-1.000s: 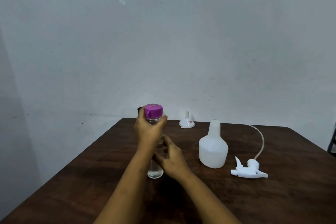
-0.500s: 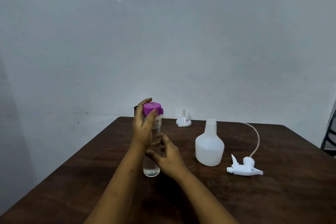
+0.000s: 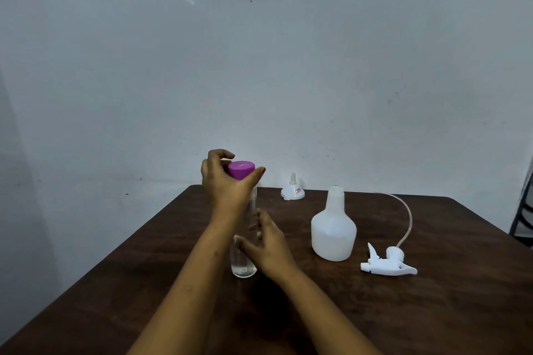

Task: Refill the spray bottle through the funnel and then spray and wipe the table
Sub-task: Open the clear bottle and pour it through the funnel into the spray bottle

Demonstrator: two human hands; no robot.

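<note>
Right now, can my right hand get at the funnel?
Probably yes, once the right hand releases the clear bottle: bare table lies between it and the funnel, the spray bottle standing off to the side.

The left hand (image 3: 227, 184) has slid up, its fingers (image 3: 221, 153) now apparently gripping the purple cap (image 3: 241, 169)

Two bare hands: one left hand (image 3: 227, 181), one right hand (image 3: 269, 245). Two bottles in all: one tall clear plastic bottle (image 3: 243, 262) and one squat translucent white plastic spray bottle (image 3: 333, 235). One round purple plastic cap (image 3: 240, 169). One white plastic trigger spray head (image 3: 386, 265), with one thin curved clear tube (image 3: 408, 219). One small white plastic funnel (image 3: 292, 190). One dark brown wooden table (image 3: 432, 311). One dark frame-like thing (image 3: 523, 210) at the right edge, too cut off to name.
</note>
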